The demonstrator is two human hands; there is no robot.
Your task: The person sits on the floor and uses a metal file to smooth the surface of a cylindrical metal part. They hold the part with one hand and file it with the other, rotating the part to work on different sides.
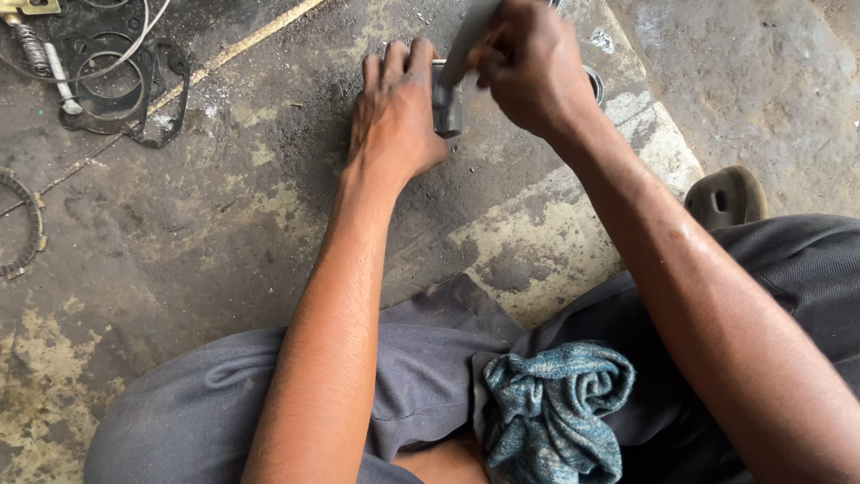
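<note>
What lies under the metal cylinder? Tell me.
The metal cylinder stands on the stained concrete floor, steadied by the left hand. Its contact patch is hidden.

Small grey metal cylinder (pixel 446 109) — upright on grimy floor, under blurred tool (pixel 468 40)

Metal part (pixel 446 106) largely hidden between both hands. Tool (pixel 468 38) in right hand (pixel 528 67) blurred, cut off at top edge. Toothed ring (pixel 25 224) cropped at left edge.

Both forearms reach far out from the lap. The left hand (pixel 394 112) lies fingers extended, thumb curled right; the right hand (pixel 528 67) is clenched, blurred, just beside it.
</note>
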